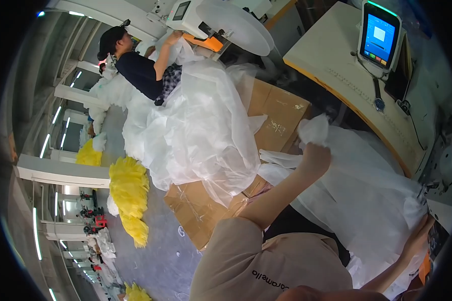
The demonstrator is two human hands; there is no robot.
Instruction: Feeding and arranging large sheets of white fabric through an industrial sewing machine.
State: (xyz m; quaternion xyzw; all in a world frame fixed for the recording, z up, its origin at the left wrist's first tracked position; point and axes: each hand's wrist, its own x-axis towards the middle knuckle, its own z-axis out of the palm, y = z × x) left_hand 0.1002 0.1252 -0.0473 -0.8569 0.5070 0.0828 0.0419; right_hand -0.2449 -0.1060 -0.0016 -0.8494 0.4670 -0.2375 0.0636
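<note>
Hands (314,158) (419,236) gripping white fabric (356,200)

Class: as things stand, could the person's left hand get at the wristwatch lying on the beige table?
Probably not without letting go: the left hand is closed on white sheer fabric, and the wristwatch lies well beyond it on the beige table, though nothing blocks the way.
</note>
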